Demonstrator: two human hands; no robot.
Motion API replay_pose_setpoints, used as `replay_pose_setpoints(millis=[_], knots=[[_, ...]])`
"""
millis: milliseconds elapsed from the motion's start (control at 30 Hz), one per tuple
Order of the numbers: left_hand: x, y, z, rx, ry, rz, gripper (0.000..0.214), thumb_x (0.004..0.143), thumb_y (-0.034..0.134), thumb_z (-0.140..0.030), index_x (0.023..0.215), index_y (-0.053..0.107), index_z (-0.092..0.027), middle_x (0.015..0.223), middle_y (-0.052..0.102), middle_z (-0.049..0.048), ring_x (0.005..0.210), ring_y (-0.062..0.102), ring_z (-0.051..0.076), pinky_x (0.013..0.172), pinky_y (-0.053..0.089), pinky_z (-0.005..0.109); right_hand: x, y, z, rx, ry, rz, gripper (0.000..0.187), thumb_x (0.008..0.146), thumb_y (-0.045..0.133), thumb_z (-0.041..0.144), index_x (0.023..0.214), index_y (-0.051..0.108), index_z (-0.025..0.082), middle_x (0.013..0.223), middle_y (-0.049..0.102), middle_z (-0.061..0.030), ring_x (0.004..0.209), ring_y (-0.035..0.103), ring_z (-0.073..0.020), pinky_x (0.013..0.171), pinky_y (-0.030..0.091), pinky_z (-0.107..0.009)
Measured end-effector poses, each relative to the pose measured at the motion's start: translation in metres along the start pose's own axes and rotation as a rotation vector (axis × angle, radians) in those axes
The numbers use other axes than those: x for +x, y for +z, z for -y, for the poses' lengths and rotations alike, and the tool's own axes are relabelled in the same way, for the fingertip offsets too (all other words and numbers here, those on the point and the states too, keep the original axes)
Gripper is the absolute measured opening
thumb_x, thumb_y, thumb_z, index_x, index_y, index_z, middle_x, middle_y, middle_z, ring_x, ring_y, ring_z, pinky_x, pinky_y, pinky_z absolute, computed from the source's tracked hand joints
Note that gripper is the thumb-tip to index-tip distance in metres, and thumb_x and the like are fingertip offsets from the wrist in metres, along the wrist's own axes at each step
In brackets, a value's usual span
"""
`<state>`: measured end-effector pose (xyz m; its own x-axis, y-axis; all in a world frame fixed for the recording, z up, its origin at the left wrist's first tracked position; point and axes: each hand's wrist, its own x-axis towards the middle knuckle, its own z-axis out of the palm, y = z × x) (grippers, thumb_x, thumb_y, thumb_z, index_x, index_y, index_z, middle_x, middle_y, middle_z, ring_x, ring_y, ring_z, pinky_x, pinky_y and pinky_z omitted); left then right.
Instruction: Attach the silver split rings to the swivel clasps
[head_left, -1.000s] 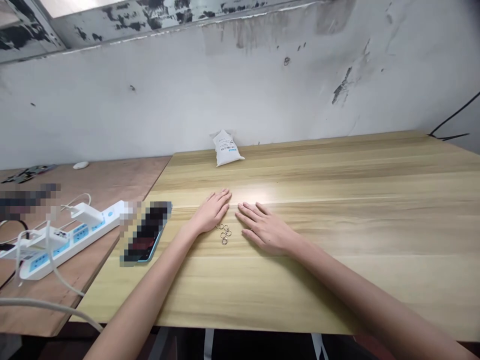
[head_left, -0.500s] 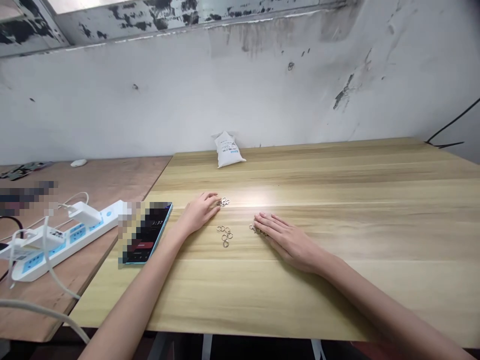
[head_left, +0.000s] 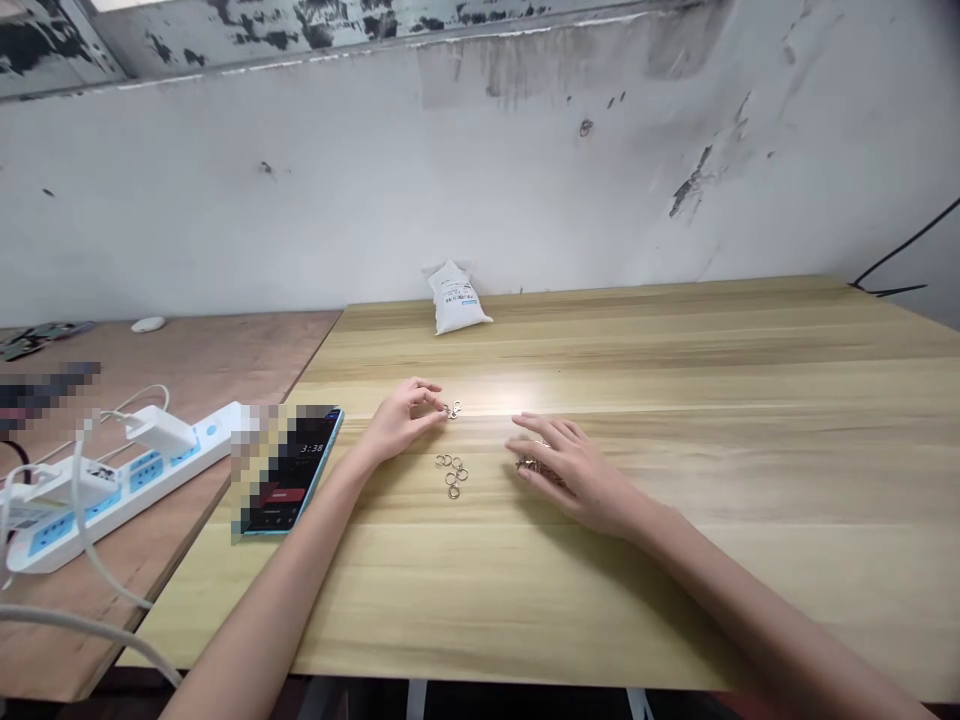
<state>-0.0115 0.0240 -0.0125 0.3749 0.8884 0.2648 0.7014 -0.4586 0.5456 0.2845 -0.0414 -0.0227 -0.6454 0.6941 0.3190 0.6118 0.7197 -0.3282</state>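
Observation:
My left hand (head_left: 405,418) rests on the table with bent fingers, its fingertips at a small heap of silver metal clasps (head_left: 454,409) that it partly covers. Just below lie several loose metal rings (head_left: 452,470), most of them touching one another. On the right, my right hand (head_left: 570,465) is held with fingers spread over a cluster of small metal pieces (head_left: 529,465). Its fingers hide much of that cluster, so I cannot tell their exact kind.
A white printed packet (head_left: 458,300) lies near the wall. Left of my left forearm is a phone (head_left: 296,480) with a lit screen. A white power strip (head_left: 135,490) with plugged-in chargers and cables sits on the brown table (head_left: 247,345) adjoining on the left.
My right hand has lifted slightly and spread its fingers, showing more of the metal pieces beneath. My left hand has shifted a little right, over the clasps. The rings lie as before.

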Motion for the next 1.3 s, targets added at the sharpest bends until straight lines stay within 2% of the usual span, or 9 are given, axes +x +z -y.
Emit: replay_pose_setpoints(millis=[133,233,400,467,633,800,900,1000,1300], knots=[[0.005,-0.007,-0.030,-0.157,-0.032,0.040,0.019,0.082,0.068,-0.041,0.080,0.070,-0.022,0.124,0.061,0.0060,0.118,0.058,0.025,0.104,0.044,0.044,0.028,-0.006,0.003,0.149,0.069,-0.082,0.034,0.099,0.045,0.033,0.131,0.053,0.026,0.142,0.049,-0.0126,0.132,0.044,-0.0273,0.106,0.039,-0.052],[0.009,-0.009,-0.049,-0.281,0.007,0.093,0.019,0.081,0.070,-0.041,0.080,0.071,-0.022,0.129,0.059,0.0065,0.122,0.056,0.026,0.105,0.045,0.043,0.047,-0.009,0.006,0.397,0.099,-0.042,0.039,0.100,0.041,0.037,0.138,0.046,0.027,0.144,0.046,-0.0106,0.134,0.043,-0.0244,0.109,0.038,-0.046],[0.010,-0.004,-0.058,-0.453,0.019,0.149,0.017,0.078,0.075,-0.037,0.077,0.070,-0.021,0.131,0.058,0.0066,0.124,0.056,0.026,0.102,0.048,0.041,0.054,-0.009,0.010,0.779,0.078,0.078,0.032,0.103,0.035,0.037,0.108,0.062,0.022,0.114,0.063,-0.0063,0.109,0.058,-0.0193,0.097,0.048,-0.036],[0.008,0.000,-0.058,-0.501,0.010,0.164,0.017,0.078,0.075,-0.038,0.078,0.071,-0.021,0.131,0.058,0.0070,0.124,0.055,0.027,0.098,0.051,0.041,0.052,-0.007,0.011,0.842,0.103,0.096,0.032,0.103,0.035,0.038,0.106,0.061,0.021,0.108,0.064,-0.0054,0.103,0.060,-0.0183,0.094,0.049,-0.035],[0.001,0.007,-0.058,-0.578,-0.027,0.148,0.016,0.079,0.074,-0.039,0.082,0.074,-0.022,0.130,0.058,0.0076,0.117,0.061,0.027,0.095,0.054,0.043,0.049,0.002,0.009,0.861,0.103,0.045,0.034,0.102,0.037,0.037,0.132,0.049,0.027,0.137,0.052,-0.0072,0.118,0.054,-0.0198,0.099,0.047,-0.038],[-0.002,0.007,-0.059,-0.514,-0.003,0.134,0.014,0.083,0.070,-0.037,0.086,0.077,-0.026,0.128,0.061,0.0060,0.122,0.058,0.027,0.102,0.050,0.045,0.047,0.007,0.012,0.802,0.087,0.011,0.030,0.103,0.034,0.036,0.110,0.060,0.022,0.108,0.065,-0.0055,0.101,0.061,-0.0183,0.090,0.050,-0.034],[-0.004,0.005,-0.058,-0.509,0.002,0.169,0.017,0.086,0.066,-0.037,0.091,0.077,-0.026,0.133,0.059,0.0069,0.120,0.059,0.028,0.100,0.051,0.046,0.044,0.007,0.015,0.823,0.149,0.031,0.032,0.103,0.033,0.038,0.103,0.061,0.021,0.102,0.066,-0.0048,0.096,0.061,-0.0186,0.088,0.049,-0.034],[-0.005,0.004,-0.059,-0.427,0.069,0.136,0.015,0.089,0.064,-0.032,0.092,0.077,-0.027,0.132,0.059,0.0062,0.121,0.056,0.026,0.101,0.050,0.046,0.041,0.004,0.017,0.803,0.202,0.073,0.036,0.103,0.032,0.041,0.096,0.061,0.021,0.093,0.064,-0.0028,0.088,0.059,-0.0178,0.083,0.048,-0.033],[-0.010,0.008,-0.071,-0.083,0.278,-0.041,0.016,0.090,0.058,-0.023,0.088,0.073,-0.026,0.128,0.061,0.0058,0.126,0.048,0.025,0.101,0.048,0.044,0.039,0.000,0.017,0.840,0.204,0.119,0.037,0.104,0.030,0.042,0.098,0.061,0.022,0.099,0.066,-0.0030,0.091,0.060,-0.0175,0.082,0.048,-0.031]])
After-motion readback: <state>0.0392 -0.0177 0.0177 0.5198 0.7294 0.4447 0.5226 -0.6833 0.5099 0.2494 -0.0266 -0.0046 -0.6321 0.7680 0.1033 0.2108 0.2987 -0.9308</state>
